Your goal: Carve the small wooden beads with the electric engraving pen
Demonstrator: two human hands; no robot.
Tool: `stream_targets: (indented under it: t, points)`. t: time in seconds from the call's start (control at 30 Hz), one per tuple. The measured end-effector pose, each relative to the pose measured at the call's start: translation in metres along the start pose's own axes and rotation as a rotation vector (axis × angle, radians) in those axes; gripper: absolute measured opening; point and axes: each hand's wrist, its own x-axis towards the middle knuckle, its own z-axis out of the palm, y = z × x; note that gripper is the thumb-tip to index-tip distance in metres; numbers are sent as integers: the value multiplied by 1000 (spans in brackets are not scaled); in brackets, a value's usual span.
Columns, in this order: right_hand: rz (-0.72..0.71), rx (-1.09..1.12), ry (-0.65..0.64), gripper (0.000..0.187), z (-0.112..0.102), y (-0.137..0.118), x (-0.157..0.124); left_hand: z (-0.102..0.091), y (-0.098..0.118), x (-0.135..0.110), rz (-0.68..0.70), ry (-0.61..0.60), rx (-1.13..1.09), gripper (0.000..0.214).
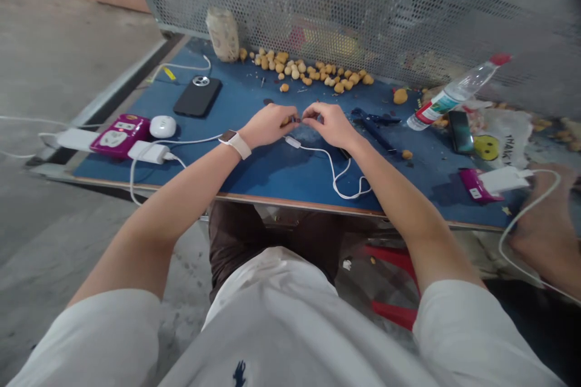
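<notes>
Above the middle of the blue table (pixel 254 175), my left hand (pixel 267 124) and my right hand (pixel 330 126) face each other, fingertips almost meeting. The left fingers are closed in a pinch; something small and dark shows at their tips, too small to name. My right thumb and forefinger are pinched too, and what lies between them is hidden. Just below the fingertips lies the plug end (pixel 293 142) of a white cable (pixel 333 178), which loops toward my right forearm. Dark blue pliers (pixel 374 127) rest to the right of my right hand.
Yellowish round balls (pixel 295 66) line a perforated metal panel (pixel 318 6) beside a cloudy jar (pixel 222 35). Leftward are a black phone (pixel 198 97), a purple power strip (pixel 118 135) and a white case (pixel 162 126). A tilted bottle (pixel 454 95) and another person's bare limb (pixel 547 230) are rightward.
</notes>
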Motion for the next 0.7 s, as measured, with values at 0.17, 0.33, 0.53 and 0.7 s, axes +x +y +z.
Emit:
stream_targets:
  t: [0.17, 0.33, 0.53, 0.7]
  points:
    - [-35, -18, 20, 20, 0, 0, -11, 0, 11, -6, 39, -12, -23, 22]
    - [-4, -38, 29, 37, -8, 16, -16, -1, 10, -7, 6, 8, -31, 22]
    - [81, -160, 14, 68, -38, 71, -33, -8, 1, -6, -103, 63, -27, 27]
    - [71, -91, -93, 60, -44, 78, -35, -4, 0, -6, -89, 52, -31, 27]
